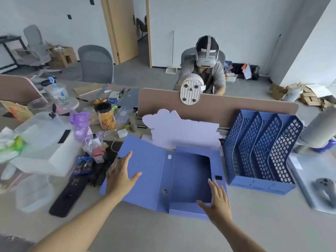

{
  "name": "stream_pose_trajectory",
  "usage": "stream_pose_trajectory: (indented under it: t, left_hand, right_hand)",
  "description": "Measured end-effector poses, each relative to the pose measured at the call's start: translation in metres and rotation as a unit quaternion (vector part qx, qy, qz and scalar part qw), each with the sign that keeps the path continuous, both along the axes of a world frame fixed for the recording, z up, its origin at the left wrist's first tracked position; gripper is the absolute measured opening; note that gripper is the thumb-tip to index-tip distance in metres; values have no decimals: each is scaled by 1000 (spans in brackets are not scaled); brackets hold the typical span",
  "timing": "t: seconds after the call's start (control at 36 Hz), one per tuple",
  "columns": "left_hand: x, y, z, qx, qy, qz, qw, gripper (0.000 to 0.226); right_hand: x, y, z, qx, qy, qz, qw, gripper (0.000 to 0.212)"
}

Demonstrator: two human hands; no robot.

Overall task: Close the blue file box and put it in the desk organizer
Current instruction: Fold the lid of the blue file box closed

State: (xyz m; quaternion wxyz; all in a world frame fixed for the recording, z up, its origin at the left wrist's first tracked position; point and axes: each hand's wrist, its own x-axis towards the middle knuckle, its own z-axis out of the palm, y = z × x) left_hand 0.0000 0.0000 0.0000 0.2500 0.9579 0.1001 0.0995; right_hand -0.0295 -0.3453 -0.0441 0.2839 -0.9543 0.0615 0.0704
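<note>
The blue file box (190, 175) lies open and flat on the desk in front of me, its lid (145, 160) spread out to the left. My left hand (121, 176) rests palm down on the lid's left part, fingers apart. At the front right corner of the box tray, my right hand (217, 200) lies with spread fingers on the rim. The dark blue desk organizer (261, 148) with several upright mesh slots stands just right of the box.
A pale purple card cut-out (181, 128) leans behind the box against the brown divider (227, 106). Clear plastic bins, a snack jar (106, 116) and a black remote-like bar (68, 195) crowd the left. A person with a headset sits beyond the divider. A grey tray (312, 179) lies right.
</note>
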Motion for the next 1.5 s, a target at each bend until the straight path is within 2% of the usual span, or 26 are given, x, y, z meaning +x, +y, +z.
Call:
stream_pose_trajectory:
  t: [0.11,0.19,0.31,0.42,0.58,0.67,0.78,1.08,1.17,1.33,1.39,1.44,1.5]
  left_hand:
    - [-14,19,-15,8,97,72,993,107]
    - [-21,27,-24,3,130,103,986,118]
    - [-28,29,-27,-44,115,143,982,119]
    - [-28,27,-23,-101,55,168,979,108]
    - [-32,22,-1,-269,-7,180,946,88]
    - [-34,16,11,-291,-25,161,943,71]
    - [-34,5,27,-303,-44,111,945,54]
    - [-36,-40,48,-340,-55,-58,937,51]
    - [-35,-56,50,-353,-40,-85,931,49]
    - [-34,-92,48,-366,1,-139,920,51]
    - [-34,-103,43,-358,11,-158,920,52]
    - [-33,-112,39,-347,19,-176,921,56]
    - [-31,-121,38,-339,40,-202,918,62]
  right_hand:
    - [-15,-4,-15,-48,75,-16,996,101]
    - [-24,-5,-23,-82,117,-41,989,105]
    - [-35,-5,-32,-104,138,-40,984,105]
    - [-35,-9,-35,-76,119,-31,989,99]
    - [-32,-9,-35,-45,95,-49,993,76]
    - [-29,-6,-35,-63,89,-52,993,67]
    - [-28,-1,-37,-64,92,-52,992,68]
    - [-27,-6,-42,-13,60,0,998,61]
    - [-25,-12,-41,14,63,8,998,55]
    - [-17,-26,-37,29,88,38,995,56]
    - [-12,-29,-33,32,84,34,995,49]
    - [-2,-28,-25,62,73,14,995,40]
    - [8,-24,-9,131,62,-18,989,34]
